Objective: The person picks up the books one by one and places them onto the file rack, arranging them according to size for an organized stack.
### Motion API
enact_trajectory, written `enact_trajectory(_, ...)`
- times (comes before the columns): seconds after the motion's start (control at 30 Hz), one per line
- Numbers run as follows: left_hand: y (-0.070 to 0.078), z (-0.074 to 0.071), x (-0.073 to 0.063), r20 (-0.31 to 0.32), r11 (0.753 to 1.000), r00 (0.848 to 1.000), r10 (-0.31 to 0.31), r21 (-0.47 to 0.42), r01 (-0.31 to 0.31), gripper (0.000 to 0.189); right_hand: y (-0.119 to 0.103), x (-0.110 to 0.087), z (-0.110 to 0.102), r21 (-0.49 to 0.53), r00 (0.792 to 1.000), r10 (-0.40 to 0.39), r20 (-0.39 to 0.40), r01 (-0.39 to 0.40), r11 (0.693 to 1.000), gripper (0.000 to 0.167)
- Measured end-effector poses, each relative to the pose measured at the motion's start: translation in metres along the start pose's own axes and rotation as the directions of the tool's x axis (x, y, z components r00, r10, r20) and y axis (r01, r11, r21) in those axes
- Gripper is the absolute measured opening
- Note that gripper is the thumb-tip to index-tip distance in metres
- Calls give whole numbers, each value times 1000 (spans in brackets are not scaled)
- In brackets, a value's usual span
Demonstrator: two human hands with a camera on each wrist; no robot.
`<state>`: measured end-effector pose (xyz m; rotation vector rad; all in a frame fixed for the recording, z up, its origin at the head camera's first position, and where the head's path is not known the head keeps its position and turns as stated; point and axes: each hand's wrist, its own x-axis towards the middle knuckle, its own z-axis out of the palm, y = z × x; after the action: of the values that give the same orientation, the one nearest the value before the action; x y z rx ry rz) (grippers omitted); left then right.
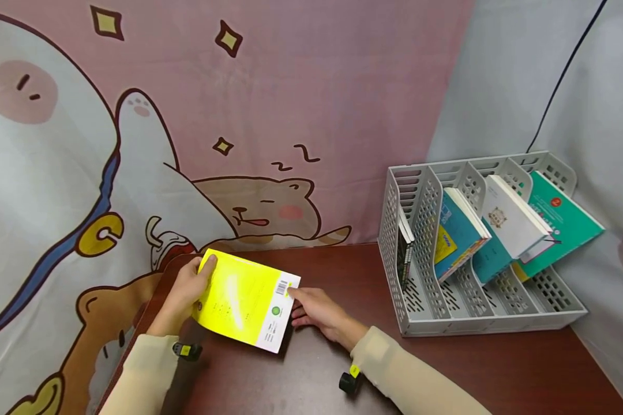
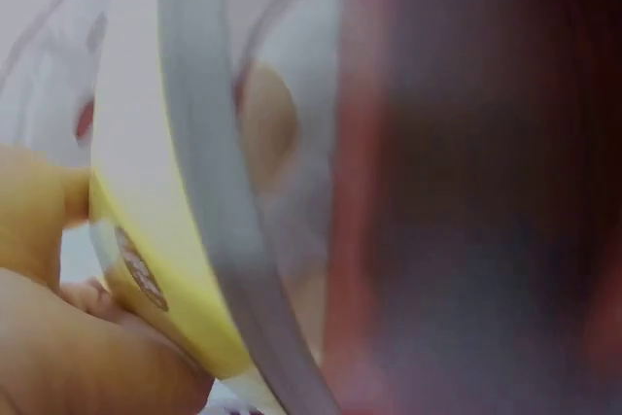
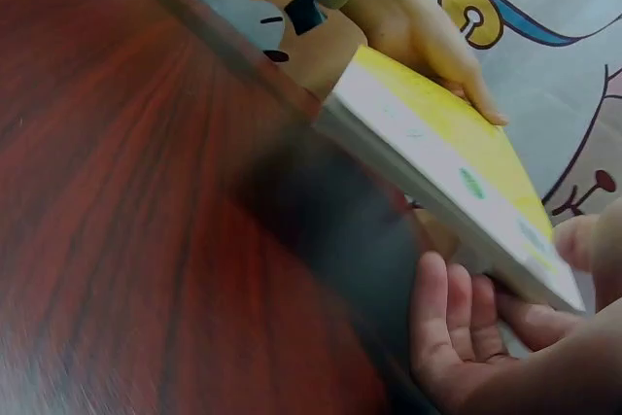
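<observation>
A bright yellow book [image 1: 236, 297] with a white strip and a barcode along its right side is held up over the brown table [image 1: 311, 380]. My left hand [image 1: 186, 288] grips its left edge, thumb on the yellow cover. At the opposite edge, my right hand [image 1: 319, 311] pinches the white strip near the barcode. In the right wrist view, the right thumb lies on the book's upper face and the index finger beneath, with the other fingers loosely bent below. The left wrist view catches the book's edge up close, blurred, beside the left fingers.
To the right stands a grey file rack [image 1: 493, 323] with slotted dividers. It holds a dark book [image 1: 405, 248], a blue book [image 1: 459, 230], a white-and-teal book [image 1: 511, 216] and a green book [image 1: 566, 225]. Behind the table hangs a pink cartoon cloth [image 1: 342, 104]; a black cable [image 1: 566, 75] runs down at right.
</observation>
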<state>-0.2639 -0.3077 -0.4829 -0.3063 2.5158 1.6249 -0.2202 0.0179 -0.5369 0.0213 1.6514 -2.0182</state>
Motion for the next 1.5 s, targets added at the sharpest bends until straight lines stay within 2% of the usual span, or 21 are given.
enact_trajectory(0.1,19,19,-10,2,998,1000,19,-65,-19,68,-12,-6,-8,-12,998,-66,-8,65,998,52)
enact_trajectory(0.17,32,32,-16,3,995,999,35,-95,-35,66,-21,-11,-14,-2,993,-115,-41,115,993,51)
enact_trajectory(0.27,49,51,-26,29,991,998,52,-129,-48,62,-35,-21,-24,-8,973,-182,-138,183,983,46)
enact_trajectory(0.37,61,70,-36,85,985,994,67,-165,-53,58,-49,-32,-39,-42,952,-227,-208,223,974,41)
enact_trajectory(0.5,68,96,-48,132,980,988,77,-190,-51,51,-62,-50,-62,-84,937,-259,-235,246,966,39)
enact_trajectory(0.6,68,113,-57,148,982,985,84,-180,-57,46,-66,-62,-77,-129,932,-265,-245,240,962,40)
enact_trajectory(0.83,65,146,-74,110,973,985,130,-206,-106,46,-69,-86,-98,-204,934,-218,-282,164,965,44)
enact_trajectory(1.03,68,158,-78,112,963,979,172,-230,-143,50,-69,-96,-107,-215,924,-215,-317,151,965,47)
enact_trajectory(1.27,71,160,-78,120,954,972,201,-250,-166,47,-71,-99,-113,-199,940,-176,-291,121,972,51)
enact_trajectory(1.5,71,160,-77,131,945,968,216,-276,-174,46,-74,-100,-117,-192,954,-173,-246,127,973,53)
